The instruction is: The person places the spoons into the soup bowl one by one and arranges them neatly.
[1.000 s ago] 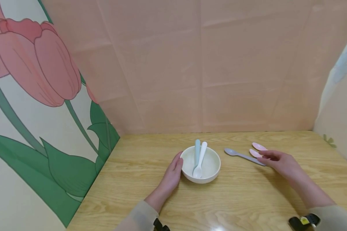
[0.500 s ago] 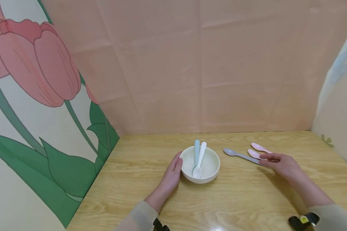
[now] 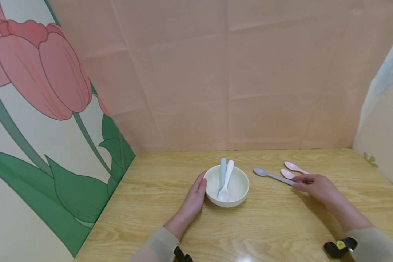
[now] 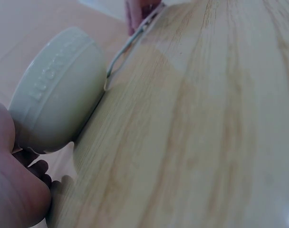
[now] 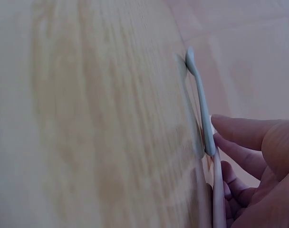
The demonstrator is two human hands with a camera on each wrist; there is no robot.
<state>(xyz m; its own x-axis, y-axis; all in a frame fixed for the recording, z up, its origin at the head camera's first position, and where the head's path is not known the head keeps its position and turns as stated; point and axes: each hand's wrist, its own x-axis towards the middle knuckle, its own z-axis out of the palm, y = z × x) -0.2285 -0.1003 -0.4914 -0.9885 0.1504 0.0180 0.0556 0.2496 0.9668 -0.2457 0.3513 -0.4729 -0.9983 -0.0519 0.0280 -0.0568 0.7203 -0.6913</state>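
A cream bowl [image 3: 240, 185] stands on the wooden table, embossed lettering on its outer wall in the left wrist view. A light-blue spoon [image 3: 223, 171] and a white spoon [image 3: 227, 178] lean inside it. My left hand [image 3: 193, 198] holds the bowl's left side, thumb against the wall. My right hand [image 3: 317, 187] is low over the handle end of a grey-lilac spoon [image 3: 272, 176]; in the right wrist view its thumb [image 5: 244, 133] and forefinger sit right by that handle. Two pink spoons, a nearer one [image 3: 287, 174] and a farther one [image 3: 293, 166], lie beside it, the nearer handle partly hidden by the hand.
Bare wooden table [image 3: 249, 229] extends in front of the bowl. A plain pinkish cloth [image 3: 190, 80] hangs behind the table's back edge. Tulip-patterned sheeting [image 3: 42, 72] covers the left side, and a pale sheet [image 3: 386, 120] stands at the right.
My right hand's thumb and forefinger have drawn a little closer together and lower at the grey-lilac spoon's handle. Left hand, bowl and spoons keep their places, apart from a slight view shift.
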